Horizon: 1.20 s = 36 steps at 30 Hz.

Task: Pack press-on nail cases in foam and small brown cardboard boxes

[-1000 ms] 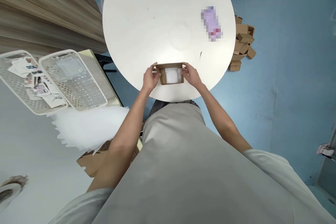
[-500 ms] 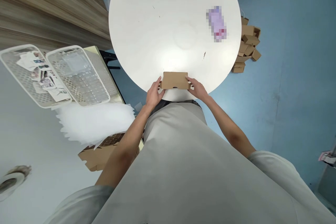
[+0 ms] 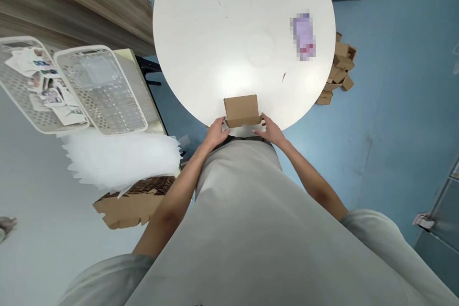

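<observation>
A small brown cardboard box [image 3: 241, 109] lies at the near edge of a round white table [image 3: 229, 33], its lid folded down over the top. My left hand [image 3: 216, 133] grips the box's near left corner with curled fingers. My right hand [image 3: 269, 129] pinches the near right corner and its side flap. The white packet inside the box is hidden under the lid.
A blurred purple object [image 3: 304, 37] lies at the table's right. Two white perforated baskets [image 3: 100, 91], one with papers [image 3: 43, 93], stand at left above white foam sheets [image 3: 118, 158] and flat cardboard [image 3: 129, 203]. Small cardboard boxes [image 3: 339, 67] are piled on the blue floor.
The box stood open with a white packet showing; its lid has since been folded down. Both hands slid from the box's sides to its near corners.
</observation>
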{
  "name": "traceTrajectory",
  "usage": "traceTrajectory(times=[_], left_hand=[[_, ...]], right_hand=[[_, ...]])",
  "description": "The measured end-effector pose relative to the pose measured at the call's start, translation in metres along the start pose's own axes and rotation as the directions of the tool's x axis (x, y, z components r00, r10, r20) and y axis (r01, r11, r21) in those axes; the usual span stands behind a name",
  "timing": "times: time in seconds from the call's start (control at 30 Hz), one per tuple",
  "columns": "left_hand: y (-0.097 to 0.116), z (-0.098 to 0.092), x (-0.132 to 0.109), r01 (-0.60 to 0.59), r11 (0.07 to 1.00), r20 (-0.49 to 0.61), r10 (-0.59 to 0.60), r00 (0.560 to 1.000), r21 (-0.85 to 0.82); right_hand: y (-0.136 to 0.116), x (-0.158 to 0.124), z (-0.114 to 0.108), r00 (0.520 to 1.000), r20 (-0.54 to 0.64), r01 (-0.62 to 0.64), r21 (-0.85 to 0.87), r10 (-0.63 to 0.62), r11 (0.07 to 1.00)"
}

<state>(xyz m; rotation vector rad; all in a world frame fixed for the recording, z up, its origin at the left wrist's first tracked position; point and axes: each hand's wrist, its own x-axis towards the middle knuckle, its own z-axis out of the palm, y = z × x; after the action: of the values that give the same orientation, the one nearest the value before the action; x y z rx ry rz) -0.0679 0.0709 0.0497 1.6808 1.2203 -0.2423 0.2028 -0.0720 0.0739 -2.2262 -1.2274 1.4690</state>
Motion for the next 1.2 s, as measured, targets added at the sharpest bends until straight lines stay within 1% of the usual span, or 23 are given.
traceTrajectory(times=[0.07,0.1,0.17,0.2,0.3,0.43,0.5,0.6,0.67,0.77,0.87,0.97,1.03,1.2], left_hand=[[-0.004,0.003,0.004,0.004,0.995,-0.05,-0.009,0.999,-0.095],[-0.005,0.005,0.007,0.001,0.991,-0.073,-0.011,0.997,-0.132],[-0.006,0.007,0.012,-0.006,0.985,-0.097,-0.011,0.995,-0.174],[-0.007,0.007,0.015,-0.004,0.984,-0.091,-0.013,0.996,-0.179],[-0.01,0.008,0.023,0.038,0.985,-0.029,-0.043,0.999,-0.169],[-0.018,0.006,0.032,0.064,0.979,0.016,-0.062,0.998,-0.193],[-0.023,0.005,0.037,0.088,0.972,0.072,-0.074,0.995,-0.218],[-0.026,0.004,0.042,0.169,0.944,0.183,-0.119,0.976,-0.283],[-0.027,0.003,0.043,0.238,0.899,0.232,-0.16,0.96,-0.368],[-0.028,0.001,0.045,0.311,0.8,0.289,-0.18,0.94,-0.514],[-0.028,-0.001,0.047,0.339,0.733,0.333,-0.162,0.929,-0.59],[-0.027,-0.002,0.049,0.363,0.725,0.342,-0.185,0.921,-0.585],[-0.024,-0.003,0.05,0.357,0.732,0.325,-0.194,0.926,-0.58],[-0.016,-0.003,0.047,0.315,0.746,0.271,-0.186,0.945,-0.587]], right_hand=[[0.002,-0.002,0.005,0.998,-0.057,-0.022,0.15,0.031,0.988],[0.002,-0.001,0.007,0.995,-0.092,-0.021,0.195,0.04,0.981],[0.001,0.002,0.01,0.987,-0.154,-0.004,0.232,0.04,0.973],[0.0,0.005,0.011,0.983,-0.178,0.009,0.233,0.034,0.972],[-0.002,0.012,0.014,0.976,-0.217,0.018,0.227,0.033,0.974],[-0.006,0.016,0.02,0.972,-0.201,-0.08,0.209,0.123,0.975],[-0.008,0.015,0.025,0.967,-0.187,-0.129,0.231,0.174,0.964],[-0.013,0.013,0.034,0.954,-0.179,-0.182,0.292,0.24,0.939],[-0.018,0.013,0.041,0.941,-0.178,-0.214,0.341,0.286,0.916],[-0.026,0.013,0.05,0.911,-0.187,-0.258,0.436,0.367,0.862],[-0.035,0.012,0.059,0.872,-0.181,-0.288,0.562,0.455,0.775],[-0.044,0.012,0.067,0.849,-0.131,-0.277,0.714,0.511,0.643],[-0.049,0.012,0.071,0.844,-0.108,-0.264,0.769,0.526,0.582],[-0.05,0.013,0.073,0.831,-0.104,-0.243,0.816,0.546,0.525]])
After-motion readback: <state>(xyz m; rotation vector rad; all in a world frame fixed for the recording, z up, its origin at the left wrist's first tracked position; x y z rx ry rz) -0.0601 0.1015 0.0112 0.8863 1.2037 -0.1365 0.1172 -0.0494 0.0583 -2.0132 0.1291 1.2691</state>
